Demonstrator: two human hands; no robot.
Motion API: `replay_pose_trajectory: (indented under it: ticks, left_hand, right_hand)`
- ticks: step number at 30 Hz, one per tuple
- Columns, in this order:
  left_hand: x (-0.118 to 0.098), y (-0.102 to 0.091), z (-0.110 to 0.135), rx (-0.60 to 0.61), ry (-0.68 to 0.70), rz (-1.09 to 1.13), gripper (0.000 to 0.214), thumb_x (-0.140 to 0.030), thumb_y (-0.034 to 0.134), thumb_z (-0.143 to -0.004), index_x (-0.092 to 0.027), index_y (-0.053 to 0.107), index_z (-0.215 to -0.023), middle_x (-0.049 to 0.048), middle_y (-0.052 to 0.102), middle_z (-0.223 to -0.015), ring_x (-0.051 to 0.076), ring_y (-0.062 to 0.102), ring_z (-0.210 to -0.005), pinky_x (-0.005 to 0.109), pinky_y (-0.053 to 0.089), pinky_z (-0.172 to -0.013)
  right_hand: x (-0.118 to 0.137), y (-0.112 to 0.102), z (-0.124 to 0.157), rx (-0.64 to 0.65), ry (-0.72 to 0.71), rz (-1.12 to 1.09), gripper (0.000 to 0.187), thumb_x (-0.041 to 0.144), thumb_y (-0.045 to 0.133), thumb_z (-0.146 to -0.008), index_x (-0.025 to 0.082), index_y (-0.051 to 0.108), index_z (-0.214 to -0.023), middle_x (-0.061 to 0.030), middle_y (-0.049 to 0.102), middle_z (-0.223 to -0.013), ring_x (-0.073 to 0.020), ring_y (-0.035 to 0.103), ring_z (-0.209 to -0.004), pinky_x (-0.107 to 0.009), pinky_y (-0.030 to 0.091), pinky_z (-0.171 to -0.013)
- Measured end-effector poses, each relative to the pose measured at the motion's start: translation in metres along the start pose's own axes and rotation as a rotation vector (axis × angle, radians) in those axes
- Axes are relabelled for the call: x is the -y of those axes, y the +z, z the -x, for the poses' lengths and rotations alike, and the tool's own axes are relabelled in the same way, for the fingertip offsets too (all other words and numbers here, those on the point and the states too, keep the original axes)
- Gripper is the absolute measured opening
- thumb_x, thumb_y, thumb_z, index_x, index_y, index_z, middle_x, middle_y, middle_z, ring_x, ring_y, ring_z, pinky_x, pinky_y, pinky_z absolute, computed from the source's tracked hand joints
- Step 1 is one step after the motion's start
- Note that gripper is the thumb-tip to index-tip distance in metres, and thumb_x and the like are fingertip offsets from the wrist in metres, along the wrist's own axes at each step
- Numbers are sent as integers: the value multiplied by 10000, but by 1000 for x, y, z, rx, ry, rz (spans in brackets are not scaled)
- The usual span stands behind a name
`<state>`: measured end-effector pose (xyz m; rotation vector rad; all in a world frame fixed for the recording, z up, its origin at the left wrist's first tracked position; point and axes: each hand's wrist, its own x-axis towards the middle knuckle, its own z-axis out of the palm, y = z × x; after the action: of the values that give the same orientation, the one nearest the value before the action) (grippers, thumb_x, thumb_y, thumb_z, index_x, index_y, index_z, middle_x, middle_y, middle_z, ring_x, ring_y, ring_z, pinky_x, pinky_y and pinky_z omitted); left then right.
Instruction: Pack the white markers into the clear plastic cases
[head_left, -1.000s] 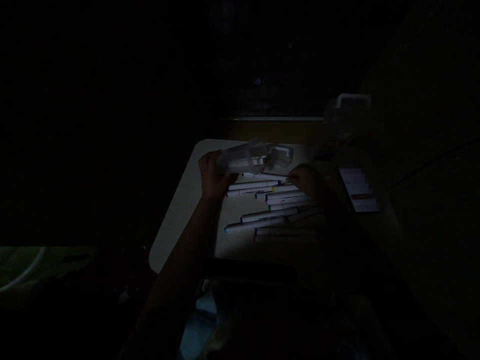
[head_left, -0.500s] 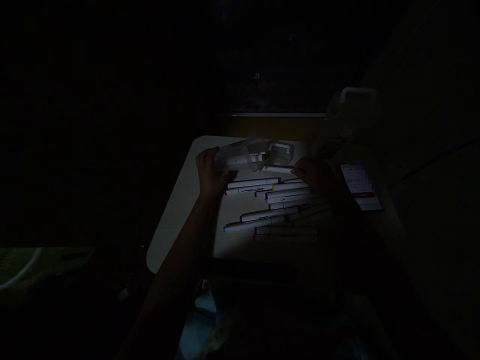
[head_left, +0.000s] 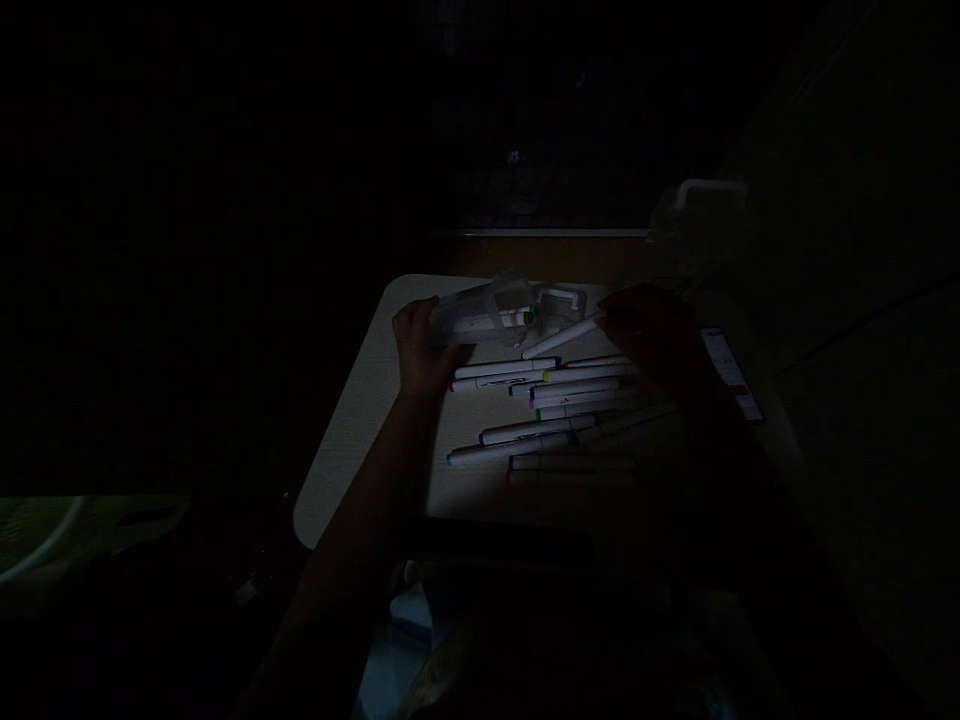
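Two hands are seen: the left hand (head_left: 420, 352) and the right hand (head_left: 654, 335). One clear case (head_left: 480, 312) is counted, with at least two cased markers (head_left: 517, 318) inside. One held marker (head_left: 561, 338) is raised apart. At least ten loose markers (head_left: 536, 430) are counted on the bench (head_left: 360, 430); others are lost in shadow. One phone (head_left: 731, 372) and one clear box (head_left: 701, 215) are made out.

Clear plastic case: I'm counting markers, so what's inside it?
Inside the clear plastic case, held by the left hand, white markers show, one green-tipped. The hand and darkness hide the rest.
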<state>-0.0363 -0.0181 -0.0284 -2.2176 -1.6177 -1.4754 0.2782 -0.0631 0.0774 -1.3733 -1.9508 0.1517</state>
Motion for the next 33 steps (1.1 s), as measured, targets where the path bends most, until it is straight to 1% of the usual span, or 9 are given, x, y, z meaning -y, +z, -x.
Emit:
replay_pose_trajectory:
  ticks: [5, 9, 14, 17, 19, 23, 26, 30, 33]
  left_hand:
    - [-1, 0, -1, 9, -26, -3, 797, -758, 528, -684, -226, 469, -1274, 128, 484, -1215, 318, 459, -1166, 511, 404, -994]
    - [-2, 0, -1, -9, -9, -6, 774, -742, 537, -690, -229, 474, -1266, 128, 490, -1205, 309, 468, -1153, 499, 412, -987]
    - [-1, 1, 0, -13, -2, 20, 755, -687, 577, -687, -224, 467, -1274, 126, 484, -1210, 311, 464, -1164, 490, 418, -979]
    - [-2, 1, -1, 16, -30, 1, 744, -644, 610, -680, -232, 461, -1281, 126, 480, -1227, 314, 458, -1178, 494, 418, -983]
    - [-2, 0, -1, 27, -37, -13, 740, -635, 620, -678, -239, 461, -1282, 124, 481, -1232, 315, 456, -1180, 501, 412, -989]
    - [-1, 0, 0, 8, -11, -13, 734, -657, 597, -692, -239, 461, -1281, 129, 484, -1224, 314, 458, -1168, 504, 404, -994]
    - [0, 1, 0, 7, 2, -17, 751, -676, 585, -694, -234, 455, -1287, 131, 484, -1223, 313, 461, -1159, 506, 402, -992]
    - [-1, 0, 0, 5, 5, -8, 758, -701, 560, -701, -231, 459, -1287, 131, 485, -1223, 310, 459, -1168, 496, 415, -982]
    - [-2, -1, -1, 21, -7, 0, 771, -729, 534, -700, -230, 464, -1282, 131, 482, -1229, 309, 454, -1178, 493, 424, -976]
  right_hand:
    - [10, -15, -1, -42, -10, -3, 117, 238, 610, -807, 194, 686, -884, -39, 685, -894, -190, 655, -837, -374, 539, -798]
    - [16, -32, 2, -77, -32, -26, 147, 233, 610, -818, 183, 683, -935, -38, 683, -945, -165, 655, -841, -341, 542, -768]
    - [23, -52, 5, -206, 24, -4, 189, 265, 618, -830, 159, 692, -968, -67, 696, -994, -166, 652, -879, -319, 532, -783]
    - [27, -58, 7, -288, 64, 18, 204, 278, 603, -846, 149, 696, -975, -80, 700, -1010, -172, 651, -908, -319, 526, -798]
    - [29, -60, 8, -334, 51, 35, 210, 279, 596, -854, 142, 695, -979, -83, 705, -998, -177, 650, -927, -329, 520, -820]
    - [31, -59, 9, -388, -30, 66, 218, 311, 603, -855, 139, 691, -957, -75, 711, -942, -169, 660, -880, -326, 526, -789]
    - [30, -51, 9, -399, -52, 4, 173, 304, 618, -839, 166, 681, -923, -59, 703, -942, -167, 661, -881, -318, 534, -775]
    - [30, -35, 9, -363, -90, -123, 161, 294, 619, -832, 179, 658, -937, -51, 669, -949, -164, 649, -897, -312, 537, -756]
    - [33, -27, 9, -343, -125, -88, 138, 283, 628, -832, 180, 647, -922, -42, 665, -933, -151, 641, -888, -306, 532, -774]
